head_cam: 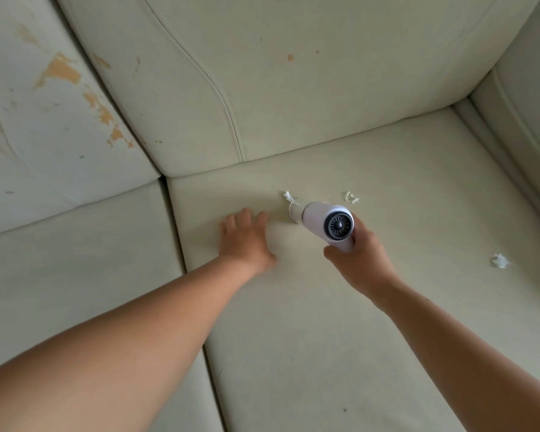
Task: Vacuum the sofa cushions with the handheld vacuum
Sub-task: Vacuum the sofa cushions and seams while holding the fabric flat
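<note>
A small white handheld vacuum (321,221) with a dark round rear grille points away from me, its clear nozzle low on the cream seat cushion (387,307). My right hand (360,265) grips its handle from below. A white paper scrap (288,195) lies right at the nozzle tip. A second scrap (351,198) sits just to the right, and a third scrap (500,261) lies further right. My left hand (245,240) rests flat on the same cushion, fingers spread, just left of the vacuum.
The sofa's back cushion (293,88) rises behind. An armrest (527,104) closes the right side. A second seat cushion (75,275) lies to the left across a gap (175,232). The left back cushion (44,104) has peeling, orange-brown worn patches.
</note>
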